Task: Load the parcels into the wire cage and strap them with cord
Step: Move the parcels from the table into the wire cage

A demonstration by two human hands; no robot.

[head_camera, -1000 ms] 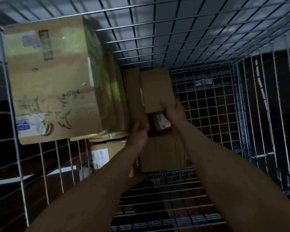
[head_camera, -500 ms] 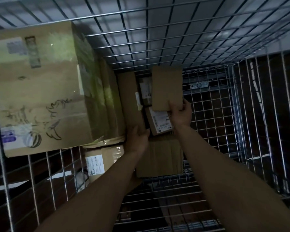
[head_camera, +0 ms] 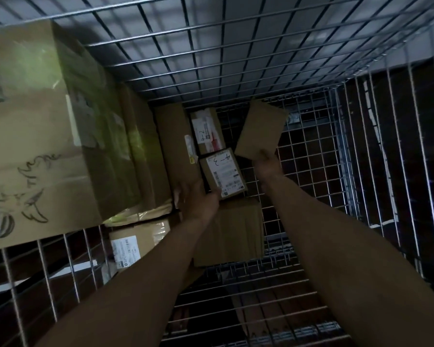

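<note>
The right hand (head_camera: pixel 267 164) pinches the near edge of a flat brown cardboard parcel (head_camera: pixel 260 132) and holds it tilted in the air above the mesh floor of the grey wire cage (head_camera: pixel 236 58), just right of the stacked parcels and apart from them. The left hand (head_camera: pixel 198 200) lies against the near end of a long narrow brown carton (head_camera: pixel 173 146), its thumb touching the corner of a small brown box with a handwritten white label (head_camera: pixel 223 171). The hand is blurred, so I cannot tell whether it grips or only presses. Behind that box sits a second small labelled box (head_camera: pixel 207 131), and a plain flat brown box (head_camera: pixel 238 231) lies in front. A large brown carton with a line drawing (head_camera: pixel 35 146) fills the cage's left side, above a brown box with a printed white label (head_camera: pixel 135 242).
</note>
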